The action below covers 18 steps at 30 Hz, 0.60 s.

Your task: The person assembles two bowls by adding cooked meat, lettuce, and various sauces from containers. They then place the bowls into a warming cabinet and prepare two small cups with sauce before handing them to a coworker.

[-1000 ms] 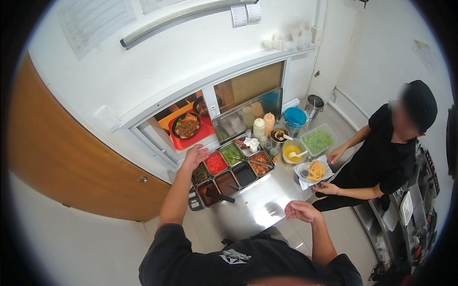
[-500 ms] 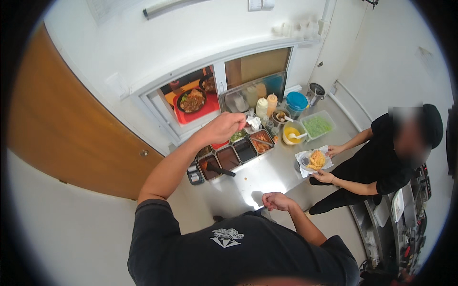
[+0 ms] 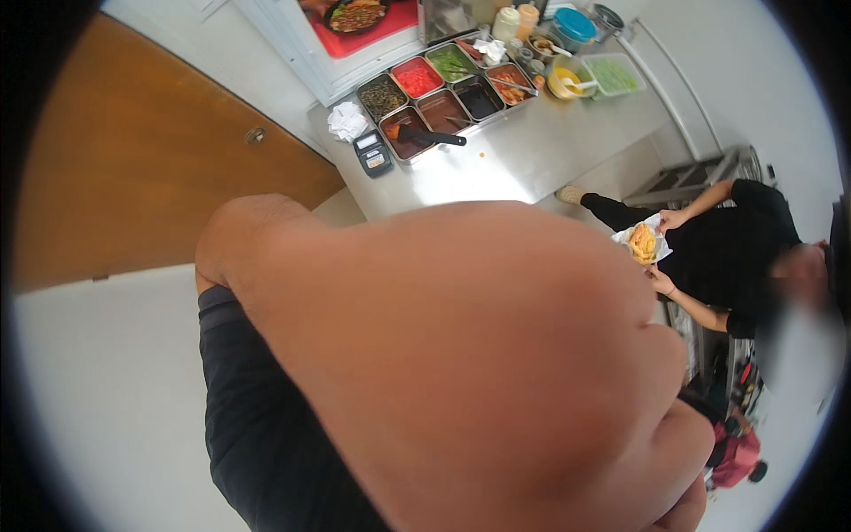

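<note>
My left hand (image 3: 496, 355) fills the middle of the view, very close, its back toward me. Its fingers curl closed at the right side, and their inner side is hidden, so I cannot see what they hold, if anything. Beyond it stands a steel counter (image 3: 532, 142) with metal pans of sauces and toppings, among them a brown sauce pan (image 3: 407, 149) with a black-handled spatula (image 3: 434, 136) resting in it. A crumpled white paper (image 3: 347, 121) and a small black device (image 3: 372, 152) lie at the counter's left end. My right hand is out of view.
To the right, a co-worker in black holds a paper-lined portion of fried food (image 3: 643, 243). Squeeze bottles (image 3: 507, 24), a yellow sauce bowl (image 3: 567, 82) and a tub of shredded greens (image 3: 613, 77) stand at the counter's back. A brown door (image 3: 160, 160) is at left.
My left hand has come from over the pans to close in front of the view. My right hand has gone from sight. The view has shifted, and the co-worker appears farther right.
</note>
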{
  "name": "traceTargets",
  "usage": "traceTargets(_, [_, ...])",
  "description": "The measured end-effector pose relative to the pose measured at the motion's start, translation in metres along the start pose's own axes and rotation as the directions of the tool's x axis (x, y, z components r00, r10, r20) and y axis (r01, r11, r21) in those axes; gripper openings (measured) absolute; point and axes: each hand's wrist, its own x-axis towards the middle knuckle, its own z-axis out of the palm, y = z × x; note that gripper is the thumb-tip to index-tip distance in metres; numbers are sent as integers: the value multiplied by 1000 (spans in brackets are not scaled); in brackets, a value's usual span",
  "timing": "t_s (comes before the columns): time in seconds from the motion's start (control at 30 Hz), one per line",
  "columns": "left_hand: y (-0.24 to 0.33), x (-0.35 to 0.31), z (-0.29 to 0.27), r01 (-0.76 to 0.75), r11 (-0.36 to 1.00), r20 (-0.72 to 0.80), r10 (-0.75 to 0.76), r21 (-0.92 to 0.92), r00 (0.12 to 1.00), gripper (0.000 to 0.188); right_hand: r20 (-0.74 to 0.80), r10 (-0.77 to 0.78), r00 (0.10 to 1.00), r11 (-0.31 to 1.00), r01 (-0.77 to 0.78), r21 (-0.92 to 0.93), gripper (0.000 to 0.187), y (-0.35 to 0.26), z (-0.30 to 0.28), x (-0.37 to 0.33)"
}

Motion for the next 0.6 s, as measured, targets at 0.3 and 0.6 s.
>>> traceTargets(0.3, [6,-38,-30,292,956,-242,-293,-44,925,18,-143,-133,981,991,128,-49,23,-54,39,-75])
traceTargets(0.6, [-264,-88,72,587,707,142,-678,394,721,26,33,-181,983,972,184,-147,23,-213,17,-1])
